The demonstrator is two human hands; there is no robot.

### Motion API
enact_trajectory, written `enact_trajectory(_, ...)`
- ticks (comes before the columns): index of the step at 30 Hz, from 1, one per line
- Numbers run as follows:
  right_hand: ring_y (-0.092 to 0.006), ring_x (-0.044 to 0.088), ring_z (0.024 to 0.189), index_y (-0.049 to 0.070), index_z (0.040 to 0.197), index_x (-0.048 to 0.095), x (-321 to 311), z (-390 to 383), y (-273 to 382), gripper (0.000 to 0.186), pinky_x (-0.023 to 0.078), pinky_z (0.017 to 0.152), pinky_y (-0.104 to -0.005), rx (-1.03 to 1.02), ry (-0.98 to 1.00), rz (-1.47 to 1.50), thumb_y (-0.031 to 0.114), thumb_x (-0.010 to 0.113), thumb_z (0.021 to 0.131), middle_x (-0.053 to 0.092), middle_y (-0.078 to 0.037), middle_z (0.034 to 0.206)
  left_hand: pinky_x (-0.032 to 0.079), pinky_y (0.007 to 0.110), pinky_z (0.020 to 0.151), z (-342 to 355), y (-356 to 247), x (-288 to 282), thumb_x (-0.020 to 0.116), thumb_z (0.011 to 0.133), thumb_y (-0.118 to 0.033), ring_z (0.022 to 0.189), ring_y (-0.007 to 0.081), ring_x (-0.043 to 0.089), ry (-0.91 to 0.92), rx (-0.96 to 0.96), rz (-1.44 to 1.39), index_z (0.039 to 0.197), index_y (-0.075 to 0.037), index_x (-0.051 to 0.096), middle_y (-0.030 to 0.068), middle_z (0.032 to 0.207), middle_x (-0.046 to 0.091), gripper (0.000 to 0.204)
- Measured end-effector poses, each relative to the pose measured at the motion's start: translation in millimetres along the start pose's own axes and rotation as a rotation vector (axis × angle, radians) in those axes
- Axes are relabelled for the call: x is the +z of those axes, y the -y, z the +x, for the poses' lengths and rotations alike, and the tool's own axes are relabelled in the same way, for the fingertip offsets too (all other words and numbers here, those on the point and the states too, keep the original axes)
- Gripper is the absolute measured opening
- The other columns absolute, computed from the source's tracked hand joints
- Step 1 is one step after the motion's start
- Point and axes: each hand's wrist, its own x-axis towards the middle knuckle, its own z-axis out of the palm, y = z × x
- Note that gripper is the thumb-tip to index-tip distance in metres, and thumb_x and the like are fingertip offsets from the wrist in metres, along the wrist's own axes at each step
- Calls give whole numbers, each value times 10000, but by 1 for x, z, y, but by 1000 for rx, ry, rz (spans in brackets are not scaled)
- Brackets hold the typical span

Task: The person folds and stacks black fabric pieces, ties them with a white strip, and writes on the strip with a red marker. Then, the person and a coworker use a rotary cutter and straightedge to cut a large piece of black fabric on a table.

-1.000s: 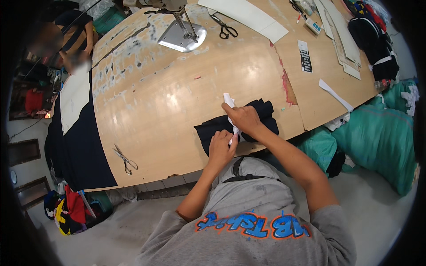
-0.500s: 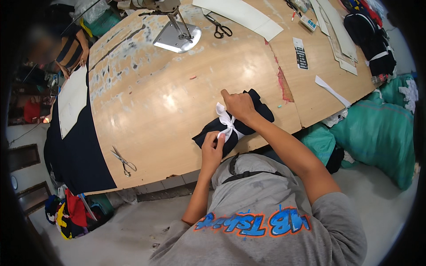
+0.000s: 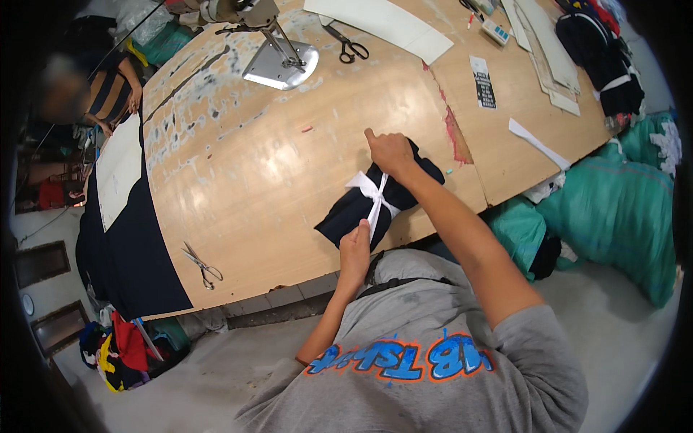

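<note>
A dark navy bundle of folded cloth (image 3: pixel 354 214) lies on the table close in front of me. Around its middle runs a white cloth strip (image 3: pixel 370 189), knotted on top with a loop standing out to the left. My left hand (image 3: pixel 355 249) pinches one end of the strip and draws it taut toward my body. On the far side of the knot, my right hand (image 3: pixel 392 156) is closed over the strip's other end, its thumb sticking out to the left. The fingers' undersides there are hidden.
Silver scissors (image 3: pixel 202 265) lie at the left, black scissors (image 3: pixel 346 45) farther back beside a cutting machine's metal base (image 3: pixel 281 66). Navy fabric (image 3: pixel 133 270) carries a white pattern piece at the far left, where another person (image 3: pixel 108 94) stands. Green sacks (image 3: pixel 613 209) crowd the right.
The left hand has pulled its strip end down toward me, and the strip is straighter now. The right hand has shifted slightly away from me. The loop lies flatter.
</note>
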Motion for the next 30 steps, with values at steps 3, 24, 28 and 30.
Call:
enact_trajectory(3,-331,751,836,51,1183,641,-7,-19,12,304,575,696,-444,-107,-26,23,124,622,889,741,-145,830,270,297,582,5,11,-10,522,1112,-370,675,63,316,-64,40,-10,723,-103,447,-68,708,370,478)
enact_trajectory(24,-422,624,1276,105,1523,453,-9,-75,-15,1001,480,1071,-475,187,457,886,579,842,732,680,-241,1328,486,488,999,-97,-271,-13,407,1093,-542,1096,410,649,791,668,-432,1343,84,556,315,1204,636,691)
enact_trajectory(28,-443,617,1255,116,1558,423,-3,-115,-38,806,484,1061,-489,285,165,730,322,802,877,664,-265,1327,479,618,1062,-144,-288,21,533,1061,-351,1215,627,559,1246,483,-1345,1444,124,420,506,1327,497,621)
enact_trajectory(30,-456,617,1238,67,1523,467,-8,-133,-23,683,482,1065,-502,191,-66,640,221,752,922,663,-263,1324,517,657,1014,-199,-301,41,546,1066,-229,1154,721,550,873,304,-1725,1471,137,343,594,1260,468,582)
